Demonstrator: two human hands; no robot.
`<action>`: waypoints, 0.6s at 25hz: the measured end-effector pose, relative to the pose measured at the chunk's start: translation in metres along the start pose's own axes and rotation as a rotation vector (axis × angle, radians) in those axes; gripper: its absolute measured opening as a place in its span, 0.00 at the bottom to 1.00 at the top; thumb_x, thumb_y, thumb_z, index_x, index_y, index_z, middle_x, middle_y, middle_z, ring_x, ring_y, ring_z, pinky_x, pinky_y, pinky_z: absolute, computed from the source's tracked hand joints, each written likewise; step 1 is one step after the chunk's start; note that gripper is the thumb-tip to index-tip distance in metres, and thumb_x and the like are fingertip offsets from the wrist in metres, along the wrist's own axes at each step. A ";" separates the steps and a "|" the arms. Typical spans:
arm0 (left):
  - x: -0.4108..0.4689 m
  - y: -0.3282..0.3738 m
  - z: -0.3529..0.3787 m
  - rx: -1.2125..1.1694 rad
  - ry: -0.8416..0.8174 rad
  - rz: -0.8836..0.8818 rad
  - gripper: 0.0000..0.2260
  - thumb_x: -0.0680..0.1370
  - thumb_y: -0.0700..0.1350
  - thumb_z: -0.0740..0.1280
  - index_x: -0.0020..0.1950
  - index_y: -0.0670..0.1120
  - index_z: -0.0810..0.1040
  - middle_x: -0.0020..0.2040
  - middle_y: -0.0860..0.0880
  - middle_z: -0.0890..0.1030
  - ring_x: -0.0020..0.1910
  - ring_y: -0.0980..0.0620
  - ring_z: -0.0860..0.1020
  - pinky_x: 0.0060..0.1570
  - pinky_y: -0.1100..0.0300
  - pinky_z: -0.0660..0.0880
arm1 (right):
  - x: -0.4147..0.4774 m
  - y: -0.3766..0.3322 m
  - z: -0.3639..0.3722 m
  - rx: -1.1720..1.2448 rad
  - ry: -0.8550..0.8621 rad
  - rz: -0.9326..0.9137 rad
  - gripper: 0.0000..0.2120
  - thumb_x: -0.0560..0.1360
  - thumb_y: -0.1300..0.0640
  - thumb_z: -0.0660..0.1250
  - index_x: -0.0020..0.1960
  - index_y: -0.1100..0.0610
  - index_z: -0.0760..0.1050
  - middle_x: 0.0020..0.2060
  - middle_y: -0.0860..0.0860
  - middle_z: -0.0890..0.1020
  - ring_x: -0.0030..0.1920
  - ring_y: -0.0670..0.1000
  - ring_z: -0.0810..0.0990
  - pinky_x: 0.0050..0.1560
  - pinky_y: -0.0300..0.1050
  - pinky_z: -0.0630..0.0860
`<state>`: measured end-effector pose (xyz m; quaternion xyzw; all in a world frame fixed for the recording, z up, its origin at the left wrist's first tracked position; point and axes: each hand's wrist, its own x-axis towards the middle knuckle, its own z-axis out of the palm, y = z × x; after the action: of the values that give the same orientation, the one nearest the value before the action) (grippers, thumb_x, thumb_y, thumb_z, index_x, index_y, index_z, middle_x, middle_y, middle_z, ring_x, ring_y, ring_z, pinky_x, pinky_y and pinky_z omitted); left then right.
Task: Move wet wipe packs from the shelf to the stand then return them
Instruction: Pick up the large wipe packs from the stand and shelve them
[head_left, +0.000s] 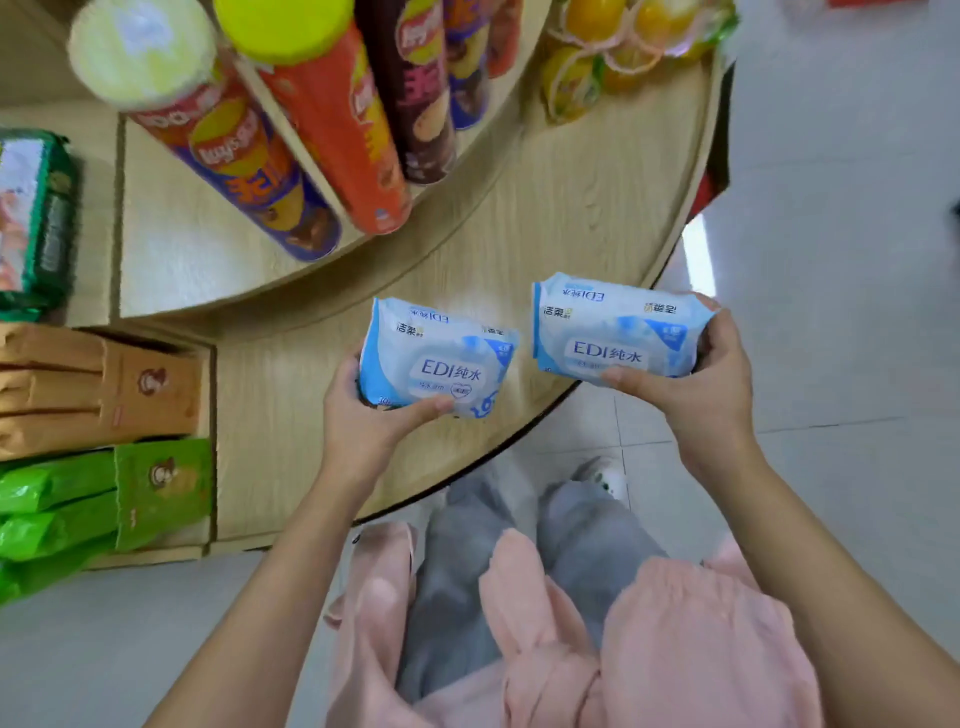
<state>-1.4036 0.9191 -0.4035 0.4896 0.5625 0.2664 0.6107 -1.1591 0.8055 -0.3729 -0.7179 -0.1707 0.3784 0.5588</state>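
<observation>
While I look down at mid-frame, my left hand grips one wet wipe pack. My right hand clamps another pack, both above the round wooden stand.

left wet wipe pack: blue-white, held above stand | right wet wipe pack: same, over stand edge

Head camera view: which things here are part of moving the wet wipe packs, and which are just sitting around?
Part of the job:
left wipe pack, held in the left hand
right wipe pack, held in the right hand
round wooden stand

Just lying about:
chip cans
orange fruit cups
brown packets
green packets
</observation>
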 end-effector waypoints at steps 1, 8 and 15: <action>-0.003 0.007 0.019 0.014 -0.040 0.010 0.37 0.52 0.46 0.82 0.58 0.44 0.74 0.54 0.45 0.82 0.49 0.52 0.82 0.40 0.63 0.78 | -0.005 -0.002 -0.021 0.029 0.039 -0.015 0.37 0.57 0.72 0.78 0.63 0.59 0.69 0.53 0.50 0.81 0.51 0.48 0.83 0.46 0.44 0.81; -0.049 0.051 0.200 0.103 -0.326 0.115 0.31 0.52 0.46 0.81 0.51 0.48 0.75 0.50 0.46 0.83 0.50 0.47 0.82 0.47 0.53 0.80 | -0.036 -0.006 -0.206 0.175 0.319 -0.095 0.32 0.57 0.72 0.78 0.54 0.49 0.72 0.49 0.45 0.82 0.49 0.47 0.83 0.46 0.42 0.80; -0.105 0.070 0.392 0.141 -0.755 0.172 0.34 0.56 0.42 0.82 0.60 0.45 0.75 0.55 0.44 0.82 0.55 0.43 0.81 0.53 0.46 0.78 | -0.084 0.002 -0.390 0.313 0.680 -0.129 0.31 0.58 0.72 0.78 0.55 0.54 0.71 0.54 0.53 0.82 0.53 0.52 0.82 0.48 0.49 0.81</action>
<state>-1.0395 0.7365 -0.3403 0.6394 0.2721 0.0785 0.7148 -0.9287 0.4863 -0.3102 -0.6962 0.0395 0.1038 0.7092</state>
